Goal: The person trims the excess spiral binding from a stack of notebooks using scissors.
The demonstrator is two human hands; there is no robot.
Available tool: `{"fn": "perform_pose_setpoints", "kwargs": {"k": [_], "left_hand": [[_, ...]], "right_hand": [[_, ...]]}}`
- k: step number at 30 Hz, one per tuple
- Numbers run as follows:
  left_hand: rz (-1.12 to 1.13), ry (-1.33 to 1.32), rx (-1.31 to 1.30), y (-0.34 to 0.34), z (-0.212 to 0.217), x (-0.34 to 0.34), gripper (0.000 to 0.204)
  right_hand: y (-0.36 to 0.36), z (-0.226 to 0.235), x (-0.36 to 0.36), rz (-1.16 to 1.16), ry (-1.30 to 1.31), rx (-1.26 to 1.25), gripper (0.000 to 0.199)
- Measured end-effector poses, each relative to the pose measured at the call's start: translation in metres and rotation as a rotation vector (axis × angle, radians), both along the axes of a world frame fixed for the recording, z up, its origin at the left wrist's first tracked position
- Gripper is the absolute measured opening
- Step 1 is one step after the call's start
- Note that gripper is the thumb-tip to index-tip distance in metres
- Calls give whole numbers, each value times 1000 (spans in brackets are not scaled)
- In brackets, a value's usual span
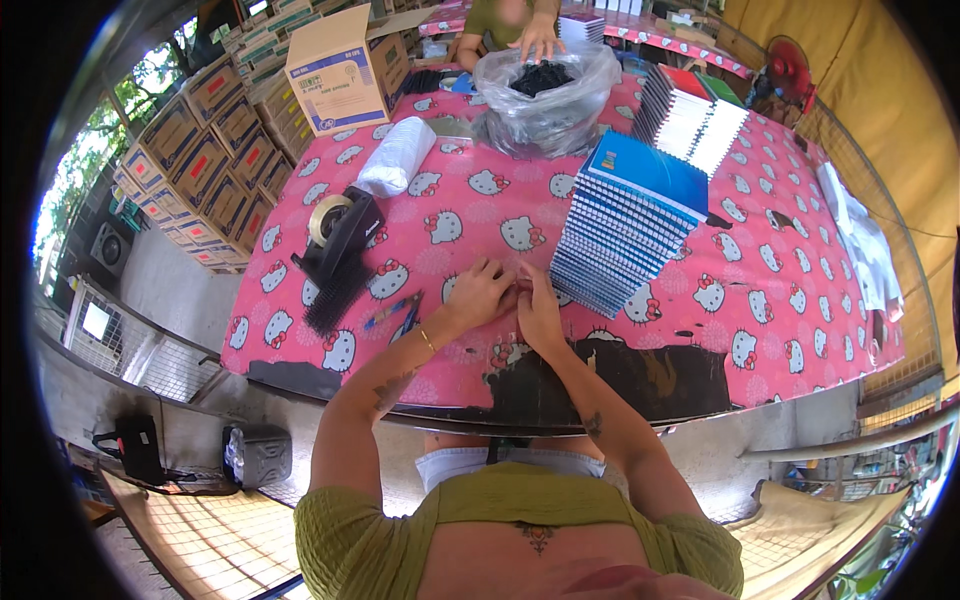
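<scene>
Both forearms come up from the lower middle of the frame and meet at centre on the pink-patterned counter point(450, 215). The left hand point(480, 292) and right hand point(537, 305) touch, fingers curled together over something too small to make out; whether they pinch it I cannot tell. Just right of them leans a fanned stack of blue spiral notebooks point(625, 225). Left of centre stands a black tape dispenser point(340, 235). At upper left sits a white-and-blue carton point(338, 70); top centre, a clear bag of black pieces point(545, 90).
</scene>
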State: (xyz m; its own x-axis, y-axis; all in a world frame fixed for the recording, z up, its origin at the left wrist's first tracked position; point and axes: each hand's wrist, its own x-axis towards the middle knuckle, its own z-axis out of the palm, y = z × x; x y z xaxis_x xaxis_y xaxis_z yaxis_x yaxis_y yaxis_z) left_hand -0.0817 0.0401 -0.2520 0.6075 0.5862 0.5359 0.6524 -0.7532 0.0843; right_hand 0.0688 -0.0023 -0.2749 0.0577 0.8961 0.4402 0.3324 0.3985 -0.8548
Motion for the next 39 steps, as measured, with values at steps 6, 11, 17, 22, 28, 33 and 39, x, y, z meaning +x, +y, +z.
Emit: {"fn": "perform_pose_setpoints", "kwargs": {"k": [6,11,17,22,28,33,39], "left_hand": [[99,-463,-100,39,-8,1,15],[195,-1671,-1052,117,13,0,17],[-41,-1683,-623,223,141,36,20],[319,-974,-38,300,210,122,34],[358,-710,-419,417,175,94,75],[407,-696,-274,369,190,128,56],[-45,-784,-106,196,172,69,26]], "right_hand": [[0,0,1,7,-28,-54,49],[-4,3,-4,-22,-168,3,45],[-10,16,-11,-39,-284,-29,40],[-3,8,-1,-70,-416,-44,31],[-13,16,-18,15,-401,60,25],[-3,8,3,-49,-418,9,24],[-7,7,-5,-17,-379,-29,23]]}}
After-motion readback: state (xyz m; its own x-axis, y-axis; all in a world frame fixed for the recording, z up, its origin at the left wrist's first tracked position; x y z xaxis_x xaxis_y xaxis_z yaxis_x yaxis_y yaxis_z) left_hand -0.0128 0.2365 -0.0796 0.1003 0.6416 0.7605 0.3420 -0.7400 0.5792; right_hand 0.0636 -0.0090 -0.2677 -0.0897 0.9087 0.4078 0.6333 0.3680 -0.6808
